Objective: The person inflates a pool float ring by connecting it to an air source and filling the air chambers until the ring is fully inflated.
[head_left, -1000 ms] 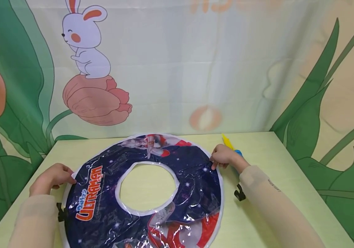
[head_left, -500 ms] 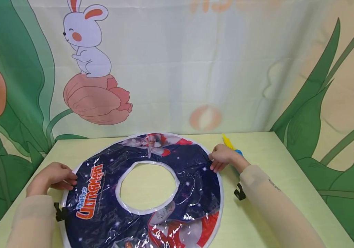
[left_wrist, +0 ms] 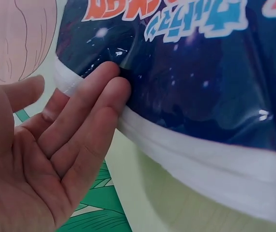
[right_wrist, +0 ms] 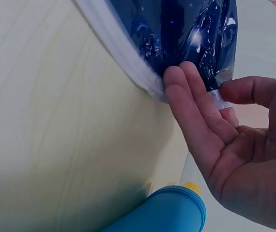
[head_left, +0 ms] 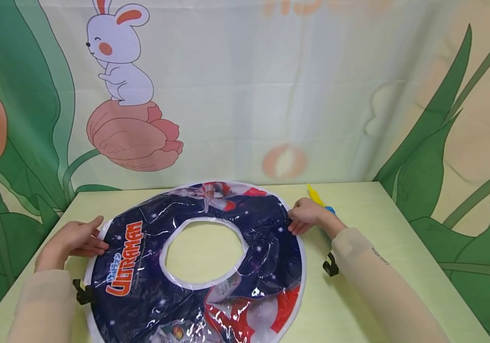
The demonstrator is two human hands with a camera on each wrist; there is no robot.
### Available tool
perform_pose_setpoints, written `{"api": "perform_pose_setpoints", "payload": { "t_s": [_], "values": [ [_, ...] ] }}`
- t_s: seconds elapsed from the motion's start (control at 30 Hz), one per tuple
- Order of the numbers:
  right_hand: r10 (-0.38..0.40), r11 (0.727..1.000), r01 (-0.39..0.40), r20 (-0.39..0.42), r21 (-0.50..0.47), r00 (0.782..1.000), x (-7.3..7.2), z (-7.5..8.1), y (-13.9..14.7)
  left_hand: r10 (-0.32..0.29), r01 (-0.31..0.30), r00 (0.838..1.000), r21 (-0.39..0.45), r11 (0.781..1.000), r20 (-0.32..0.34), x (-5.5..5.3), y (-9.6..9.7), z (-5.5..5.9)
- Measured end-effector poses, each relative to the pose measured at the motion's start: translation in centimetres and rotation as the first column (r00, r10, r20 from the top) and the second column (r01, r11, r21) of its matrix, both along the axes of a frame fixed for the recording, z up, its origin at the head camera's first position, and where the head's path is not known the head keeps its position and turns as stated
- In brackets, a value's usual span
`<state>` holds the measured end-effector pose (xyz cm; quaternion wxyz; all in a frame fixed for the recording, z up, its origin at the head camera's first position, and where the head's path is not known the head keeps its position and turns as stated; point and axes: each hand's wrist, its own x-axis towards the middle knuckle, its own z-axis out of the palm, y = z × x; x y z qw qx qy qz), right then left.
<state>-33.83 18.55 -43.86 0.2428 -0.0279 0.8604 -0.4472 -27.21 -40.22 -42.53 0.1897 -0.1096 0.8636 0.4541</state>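
A dark blue, star-patterned swim ring (head_left: pixel 150 267) with white edges and orange ULTRAMAN lettering spreads across the table, looking wrinkled and flat. My left hand (head_left: pixel 75 243) is at its left edge. In the left wrist view, the straight fingers (left_wrist: pixel 92 111) touch the ring's printed face near the white seam, while the thumb stands apart. On the far right side my right hand (head_left: pixel 306 216) pinches the ring's edge between thumb and index finger. The right wrist view shows the other fingers (right_wrist: pixel 191 108) stretched along the rim.
A blue cylinder (right_wrist: pixel 169 212) with a yellow tip (head_left: pixel 315 195) lies on the pale table (head_left: pixel 369 214) beside my right hand, partly hidden by the forearm. A printed cloth backdrop (head_left: pixel 227 95) with a rabbit and flowers hangs behind the table.
My left thumb has lifted off the ring's edge and the fingers have straightened. The ring has shifted slightly away from me. The right hand has barely moved.
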Motion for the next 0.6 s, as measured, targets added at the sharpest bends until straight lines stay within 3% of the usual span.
{"api": "perform_pose_setpoints", "payload": {
  "t_s": [0.33,0.6],
  "values": [
    [-0.104,0.987,0.1,-0.026,-0.127,0.994,-0.55,-0.21,0.12,0.126,-0.124,0.989,0.031,0.992,-0.076,0.06,0.51,-0.27],
    [-0.177,0.964,0.165,-0.043,-0.208,0.983,-0.41,-0.02,0.16,0.102,-0.105,0.987,-0.012,0.994,-0.123,-0.15,0.67,-0.26]
  ]
}}
